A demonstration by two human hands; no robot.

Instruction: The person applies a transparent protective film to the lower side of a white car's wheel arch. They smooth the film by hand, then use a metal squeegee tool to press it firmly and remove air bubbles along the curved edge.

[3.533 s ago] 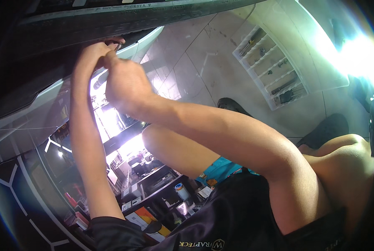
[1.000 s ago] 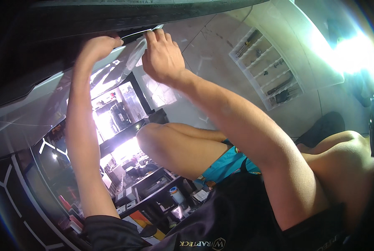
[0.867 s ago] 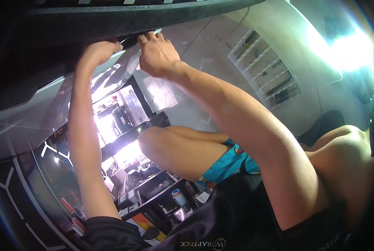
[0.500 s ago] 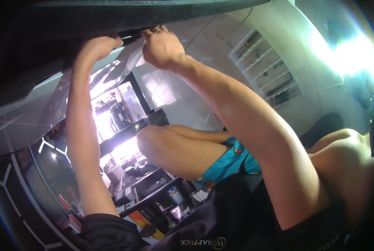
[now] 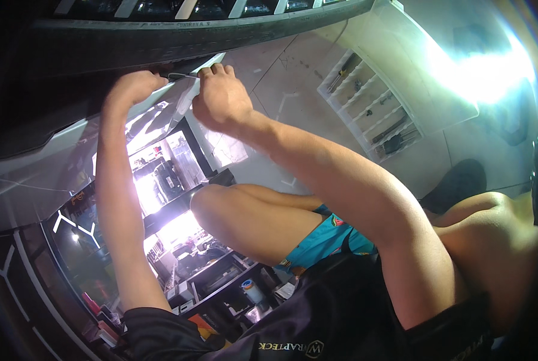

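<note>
Both my arms reach up to the edge of a car's light-coloured body panel (image 5: 79, 135), just below a black tyre (image 5: 245, 37). My left hand (image 5: 135, 89) is closed, its fingertips pinched at the panel's rim beside the dark wheel arch (image 5: 52, 78). To its right my right hand (image 5: 222, 99) is closed too, fingers curled over the same rim. A thin pale strip (image 5: 183, 75) spans the short gap between the two hands, and each seems to grip an end. Its material is too small to make out, and my fingers hide the ends.
A clear tray (image 5: 371, 105) with tools in its compartments is on the tiled floor (image 5: 281, 66) at right. A bright lamp (image 5: 488, 72) glares beyond it. Behind my bent knee (image 5: 212, 207) stand dark shelves (image 5: 221, 280) with bottles and boxes. Wheel spokes (image 5: 185, 8) show at the top.
The view has shifted, so tyre and hands sit lower and the wheel spokes show. My right hand is turned more upright, and the strip between the hands is now more visible.
</note>
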